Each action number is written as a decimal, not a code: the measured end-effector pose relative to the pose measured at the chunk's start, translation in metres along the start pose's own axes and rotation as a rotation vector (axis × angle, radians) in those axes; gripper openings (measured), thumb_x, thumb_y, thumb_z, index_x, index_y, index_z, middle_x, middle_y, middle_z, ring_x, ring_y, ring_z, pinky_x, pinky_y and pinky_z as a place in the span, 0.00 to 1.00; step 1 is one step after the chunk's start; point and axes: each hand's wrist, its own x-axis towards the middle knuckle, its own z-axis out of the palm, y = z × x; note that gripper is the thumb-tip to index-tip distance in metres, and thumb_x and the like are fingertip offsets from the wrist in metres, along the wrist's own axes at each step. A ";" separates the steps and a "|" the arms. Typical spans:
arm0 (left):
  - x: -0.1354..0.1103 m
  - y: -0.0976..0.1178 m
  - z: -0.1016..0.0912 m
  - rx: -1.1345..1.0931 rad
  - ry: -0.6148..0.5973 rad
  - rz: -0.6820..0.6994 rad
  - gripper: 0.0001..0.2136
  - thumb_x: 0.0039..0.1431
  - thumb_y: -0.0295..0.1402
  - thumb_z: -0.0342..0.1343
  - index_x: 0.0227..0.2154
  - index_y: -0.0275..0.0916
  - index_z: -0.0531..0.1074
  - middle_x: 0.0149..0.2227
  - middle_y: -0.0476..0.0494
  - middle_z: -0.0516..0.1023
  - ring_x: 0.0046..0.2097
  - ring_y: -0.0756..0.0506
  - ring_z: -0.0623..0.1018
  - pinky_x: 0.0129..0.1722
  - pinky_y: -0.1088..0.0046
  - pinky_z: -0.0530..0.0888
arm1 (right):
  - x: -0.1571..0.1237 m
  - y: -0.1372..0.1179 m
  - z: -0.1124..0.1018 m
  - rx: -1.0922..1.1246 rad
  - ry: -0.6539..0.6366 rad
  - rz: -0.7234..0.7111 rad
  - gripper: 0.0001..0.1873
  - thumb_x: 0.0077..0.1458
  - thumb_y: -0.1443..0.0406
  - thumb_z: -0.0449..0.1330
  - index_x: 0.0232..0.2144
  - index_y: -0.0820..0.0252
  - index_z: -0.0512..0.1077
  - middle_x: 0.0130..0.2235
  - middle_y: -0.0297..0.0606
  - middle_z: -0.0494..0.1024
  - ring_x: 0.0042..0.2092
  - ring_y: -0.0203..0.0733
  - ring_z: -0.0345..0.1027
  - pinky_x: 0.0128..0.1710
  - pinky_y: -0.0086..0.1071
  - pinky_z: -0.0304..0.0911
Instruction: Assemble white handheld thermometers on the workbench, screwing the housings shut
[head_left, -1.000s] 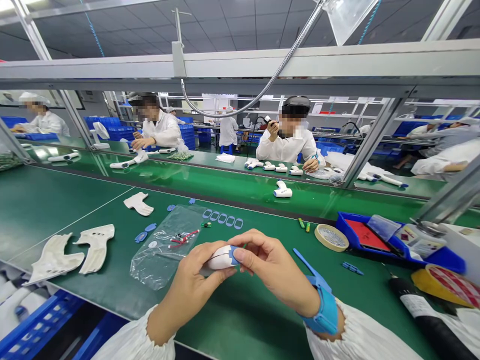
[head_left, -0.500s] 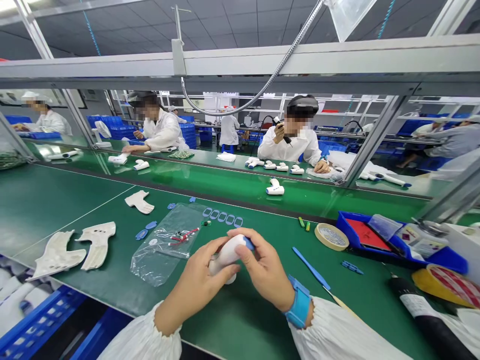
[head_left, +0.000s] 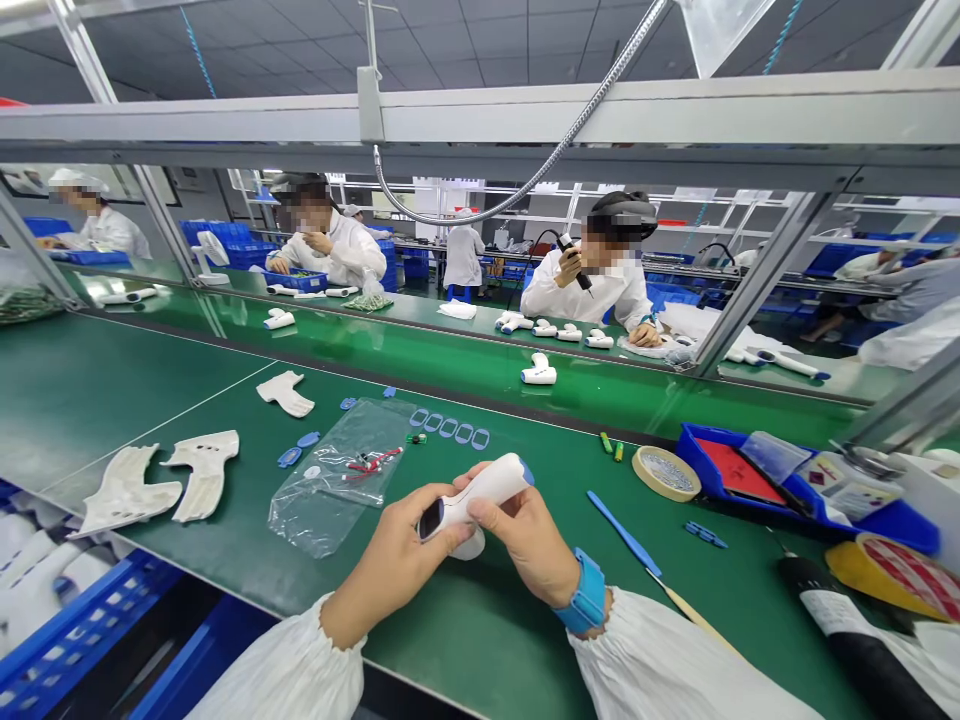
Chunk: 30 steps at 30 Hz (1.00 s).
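Observation:
Between my two hands is a white infrared thermometer, its blue tip pointing right and up and its dark display facing left. My left hand is closed round the display end, thumb along the lower side. Around the blue-tipped end, my right hand grips with its thumb on the white body. The handle is mostly hidden under my hands. Beyond them lies a clear plastic bag with red wires on it. Several blue oval frames sit in a row beside a small green circuit board.
White shell halves lie on the left. To the right are a blue pry tool, a tape roll, a blue parts tray and a black electric screwdriver. A green conveyor runs behind, with co-workers opposite.
The thermometer has turned in my hands, so its display and more of its body now show. Across the conveyor, a co-worker's hand has moved up near the face, and a blue bin now shows there.

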 end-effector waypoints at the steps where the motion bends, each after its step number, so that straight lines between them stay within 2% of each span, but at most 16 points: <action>1: -0.001 0.000 0.003 0.005 0.046 0.015 0.13 0.53 0.41 0.56 0.38 0.39 0.73 0.32 0.48 0.76 0.32 0.47 0.71 0.31 0.75 0.66 | 0.000 0.001 0.000 -0.005 0.007 -0.010 0.14 0.44 0.59 0.67 0.33 0.58 0.71 0.37 0.36 0.76 0.39 0.41 0.69 0.42 0.35 0.63; 3: -0.001 -0.001 0.007 -0.003 0.113 0.036 0.12 0.53 0.41 0.56 0.36 0.39 0.73 0.30 0.49 0.74 0.31 0.48 0.70 0.30 0.75 0.66 | 0.001 0.003 0.000 -0.024 0.013 -0.026 0.14 0.44 0.59 0.66 0.33 0.59 0.71 0.36 0.36 0.76 0.39 0.41 0.69 0.42 0.35 0.63; 6: 0.001 -0.001 0.007 -0.110 0.057 -0.002 0.13 0.52 0.42 0.58 0.37 0.40 0.73 0.30 0.49 0.74 0.32 0.48 0.70 0.32 0.75 0.66 | 0.003 0.000 -0.001 -0.033 0.020 -0.004 0.16 0.45 0.58 0.66 0.35 0.59 0.70 0.37 0.37 0.76 0.40 0.41 0.69 0.43 0.35 0.63; 10: 0.008 0.001 -0.005 -0.631 -0.116 -0.198 0.17 0.53 0.40 0.58 0.44 0.40 0.69 0.33 0.46 0.75 0.32 0.48 0.73 0.31 0.75 0.68 | 0.008 -0.017 -0.004 0.018 -0.090 0.055 0.24 0.46 0.59 0.65 0.45 0.54 0.64 0.43 0.37 0.75 0.43 0.42 0.69 0.43 0.35 0.63; 12: 0.011 0.003 -0.010 -0.919 -0.143 -0.315 0.17 0.55 0.41 0.55 0.44 0.37 0.69 0.32 0.43 0.75 0.31 0.47 0.74 0.31 0.73 0.70 | 0.010 -0.024 -0.003 -0.039 -0.120 -0.014 0.25 0.44 0.61 0.66 0.44 0.53 0.63 0.44 0.36 0.74 0.45 0.42 0.68 0.43 0.35 0.63; 13: 0.012 0.004 -0.012 -1.056 -0.128 -0.356 0.17 0.56 0.43 0.53 0.43 0.36 0.69 0.33 0.41 0.75 0.32 0.46 0.76 0.33 0.70 0.72 | 0.010 -0.027 -0.002 -0.093 -0.083 -0.080 0.23 0.43 0.61 0.67 0.42 0.54 0.64 0.43 0.36 0.74 0.45 0.42 0.68 0.43 0.35 0.63; 15: 0.015 0.003 -0.012 -1.312 -0.039 -0.383 0.20 0.58 0.47 0.49 0.42 0.33 0.70 0.38 0.35 0.76 0.38 0.41 0.77 0.40 0.64 0.72 | 0.009 -0.028 0.001 -0.240 0.086 -0.223 0.20 0.43 0.61 0.67 0.37 0.55 0.63 0.39 0.35 0.73 0.41 0.41 0.68 0.41 0.34 0.64; 17: 0.019 0.001 -0.009 -1.459 0.142 -0.352 0.20 0.60 0.46 0.46 0.38 0.33 0.71 0.40 0.34 0.75 0.42 0.41 0.76 0.42 0.64 0.72 | 0.005 -0.029 0.007 -0.425 0.202 -0.347 0.16 0.46 0.62 0.65 0.35 0.55 0.62 0.34 0.33 0.72 0.35 0.38 0.67 0.36 0.33 0.64; 18: 0.021 0.000 -0.007 -1.473 0.239 -0.328 0.17 0.60 0.45 0.47 0.34 0.34 0.71 0.36 0.37 0.76 0.39 0.43 0.77 0.41 0.66 0.73 | 0.002 -0.029 0.012 -0.528 0.168 -0.408 0.14 0.48 0.63 0.64 0.35 0.55 0.62 0.33 0.33 0.72 0.34 0.38 0.67 0.34 0.32 0.63; 20: 0.026 -0.002 -0.002 -1.432 0.370 -0.287 0.13 0.59 0.41 0.51 0.26 0.37 0.70 0.25 0.47 0.74 0.30 0.49 0.76 0.35 0.72 0.73 | -0.006 -0.029 0.025 -0.705 -0.081 -0.560 0.09 0.49 0.66 0.61 0.34 0.56 0.65 0.33 0.33 0.73 0.34 0.37 0.66 0.36 0.32 0.62; 22: 0.031 -0.001 0.002 -1.369 0.399 -0.246 0.15 0.56 0.40 0.55 0.19 0.38 0.66 0.18 0.53 0.68 0.22 0.53 0.72 0.28 0.76 0.71 | -0.015 -0.026 0.041 -0.773 -0.368 -0.706 0.06 0.51 0.65 0.60 0.33 0.58 0.66 0.32 0.35 0.74 0.35 0.37 0.66 0.38 0.31 0.61; 23: 0.032 0.000 0.004 -1.339 0.381 -0.224 0.18 0.55 0.41 0.56 0.15 0.37 0.64 0.15 0.54 0.66 0.19 0.53 0.70 0.24 0.77 0.69 | -0.019 -0.021 0.051 -0.777 -0.452 -0.769 0.05 0.52 0.64 0.58 0.32 0.59 0.66 0.31 0.35 0.73 0.34 0.37 0.65 0.37 0.31 0.61; 25: 0.035 0.001 0.007 -1.258 0.334 -0.183 0.24 0.54 0.45 0.55 0.09 0.37 0.60 0.13 0.52 0.63 0.16 0.53 0.67 0.19 0.76 0.65 | -0.025 -0.008 0.068 -0.776 -0.467 -0.915 0.10 0.55 0.60 0.52 0.27 0.59 0.64 0.24 0.33 0.70 0.27 0.35 0.62 0.28 0.29 0.58; 27: 0.037 -0.001 0.009 -1.169 0.297 -0.166 0.28 0.54 0.48 0.53 0.06 0.38 0.56 0.10 0.51 0.61 0.14 0.52 0.65 0.16 0.76 0.62 | -0.027 0.007 0.080 -0.808 -0.377 -1.031 0.12 0.55 0.61 0.48 0.22 0.58 0.60 0.18 0.30 0.64 0.21 0.34 0.55 0.22 0.30 0.50; 28: 0.038 -0.003 0.009 -1.128 0.288 -0.171 0.29 0.53 0.50 0.53 0.05 0.38 0.56 0.09 0.51 0.60 0.13 0.52 0.64 0.15 0.75 0.61 | -0.028 0.014 0.084 -0.828 -0.342 -1.042 0.11 0.53 0.63 0.48 0.20 0.57 0.57 0.17 0.29 0.62 0.20 0.34 0.53 0.21 0.31 0.47; 30: 0.039 -0.008 0.009 -1.057 0.291 -0.188 0.29 0.52 0.52 0.53 0.05 0.38 0.56 0.09 0.51 0.60 0.12 0.52 0.64 0.14 0.75 0.60 | -0.027 0.020 0.085 -0.841 -0.320 -0.976 0.09 0.48 0.65 0.49 0.19 0.56 0.54 0.16 0.29 0.60 0.19 0.34 0.51 0.21 0.31 0.46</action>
